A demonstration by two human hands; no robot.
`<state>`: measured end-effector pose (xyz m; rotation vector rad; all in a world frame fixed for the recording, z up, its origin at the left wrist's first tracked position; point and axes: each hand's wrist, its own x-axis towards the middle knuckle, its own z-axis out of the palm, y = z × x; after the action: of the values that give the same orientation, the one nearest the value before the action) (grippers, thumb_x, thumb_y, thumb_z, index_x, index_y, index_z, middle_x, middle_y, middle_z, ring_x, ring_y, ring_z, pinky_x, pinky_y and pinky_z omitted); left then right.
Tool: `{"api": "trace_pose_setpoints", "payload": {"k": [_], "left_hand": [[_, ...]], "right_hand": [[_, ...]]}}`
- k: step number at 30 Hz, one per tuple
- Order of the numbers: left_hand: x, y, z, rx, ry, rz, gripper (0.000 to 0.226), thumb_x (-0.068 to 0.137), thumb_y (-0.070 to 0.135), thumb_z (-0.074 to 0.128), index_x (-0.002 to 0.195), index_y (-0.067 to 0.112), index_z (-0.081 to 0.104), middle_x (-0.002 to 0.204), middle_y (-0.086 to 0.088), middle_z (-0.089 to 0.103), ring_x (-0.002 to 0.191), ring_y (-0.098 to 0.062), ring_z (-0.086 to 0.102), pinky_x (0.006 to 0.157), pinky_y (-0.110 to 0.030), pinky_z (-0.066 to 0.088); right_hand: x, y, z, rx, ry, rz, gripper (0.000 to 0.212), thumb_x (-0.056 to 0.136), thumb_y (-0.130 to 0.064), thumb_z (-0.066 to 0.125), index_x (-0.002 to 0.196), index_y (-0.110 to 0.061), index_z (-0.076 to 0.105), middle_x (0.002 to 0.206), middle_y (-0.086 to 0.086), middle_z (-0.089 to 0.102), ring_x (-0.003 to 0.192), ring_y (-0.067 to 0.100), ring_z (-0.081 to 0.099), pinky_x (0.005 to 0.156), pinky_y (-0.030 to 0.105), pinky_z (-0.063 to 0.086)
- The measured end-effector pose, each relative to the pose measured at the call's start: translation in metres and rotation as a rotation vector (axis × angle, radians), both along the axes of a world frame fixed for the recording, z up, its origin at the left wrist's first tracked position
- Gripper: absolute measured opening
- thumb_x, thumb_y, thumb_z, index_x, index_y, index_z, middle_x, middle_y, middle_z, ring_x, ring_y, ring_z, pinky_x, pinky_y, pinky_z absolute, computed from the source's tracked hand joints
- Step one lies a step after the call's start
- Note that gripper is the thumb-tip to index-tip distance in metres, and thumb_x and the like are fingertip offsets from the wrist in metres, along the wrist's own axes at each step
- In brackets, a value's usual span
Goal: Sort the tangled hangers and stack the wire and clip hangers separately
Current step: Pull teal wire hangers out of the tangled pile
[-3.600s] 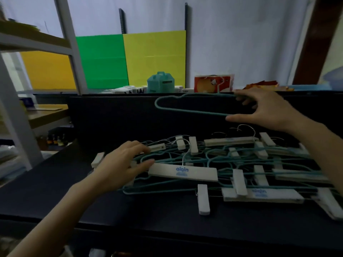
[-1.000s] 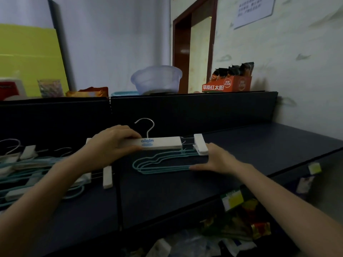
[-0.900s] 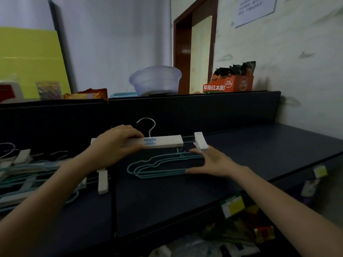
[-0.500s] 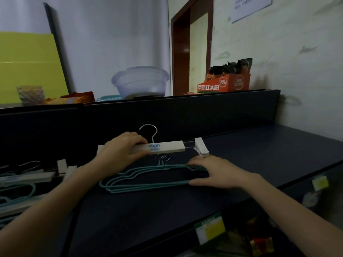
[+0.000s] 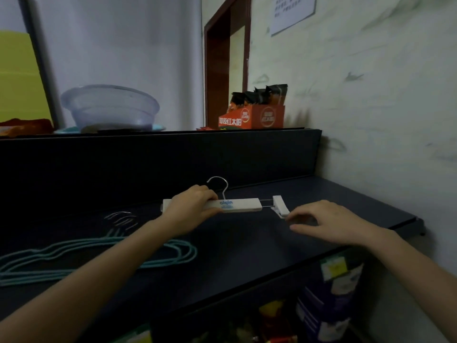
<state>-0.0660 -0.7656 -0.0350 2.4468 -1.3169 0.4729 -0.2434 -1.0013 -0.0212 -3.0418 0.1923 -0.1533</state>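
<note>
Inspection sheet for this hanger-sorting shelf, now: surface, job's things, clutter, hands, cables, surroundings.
Surface: dark shelf top, bare between the two hanger groups.
Job's things: white clip hanger near the back panel; teal wire hangers stacked apart from it, nearer and to the left.
Clutter: clear bowl and orange snack box on the upper ledge.
Hands: left hand grips the clip hanger's bar; right hand relaxed, fingertips beside the end clip, contact unclear.
Cables: nothing seen.
Surroundings: doorway, wall notice, packaged goods below.
</note>
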Motion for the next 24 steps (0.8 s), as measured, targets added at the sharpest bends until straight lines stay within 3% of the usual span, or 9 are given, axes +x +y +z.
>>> {"api": "trace_pose_setpoints", "payload": {"k": [7,13,19,24], "left_hand": [[-0.010,-0.114,-0.017,0.009,0.079,0.014,0.034,0.090,0.041,0.050,0.115,0.018,0.055,0.117,-0.003,0.054,0.108,-0.018,0.047,0.081,-0.030,0.039],[-0.005,-0.151,-0.032,0.057,0.133,0.056,0.036,0.092,0.040,0.047,0.119,0.017,0.052,0.120,-0.004,0.053,0.111,-0.019,0.047,0.088,-0.032,0.039],[-0.005,-0.137,-0.023,0.134,-0.027,0.116,0.041,0.094,0.039,0.041,0.128,0.018,0.047,0.128,-0.002,0.049,0.116,-0.018,0.043,0.096,-0.032,0.034],[-0.027,-0.067,-0.014,0.052,-0.129,0.196,0.034,0.094,0.036,0.041,0.123,0.020,0.050,0.121,0.003,0.053,0.109,-0.014,0.047,0.089,-0.026,0.036]], "right_hand": [[-0.022,-0.081,0.000,0.037,-0.065,-0.068,0.027,0.087,-0.048,0.056,0.111,-0.038,0.062,0.111,-0.020,0.064,0.093,-0.004,0.055,0.087,0.026,0.049],[-0.014,-0.108,-0.008,0.077,-0.085,-0.044,0.026,0.086,-0.050,0.055,0.109,-0.040,0.062,0.110,-0.021,0.064,0.094,-0.004,0.056,0.087,0.027,0.049],[0.015,-0.099,-0.009,0.066,-0.092,0.057,0.029,0.088,-0.048,0.054,0.114,-0.039,0.059,0.113,-0.016,0.061,0.100,0.002,0.056,0.082,0.024,0.046],[0.052,-0.057,-0.004,0.047,-0.112,0.223,0.031,0.089,-0.045,0.054,0.118,-0.036,0.058,0.116,-0.015,0.060,0.106,0.006,0.056,0.085,0.026,0.046]]}}
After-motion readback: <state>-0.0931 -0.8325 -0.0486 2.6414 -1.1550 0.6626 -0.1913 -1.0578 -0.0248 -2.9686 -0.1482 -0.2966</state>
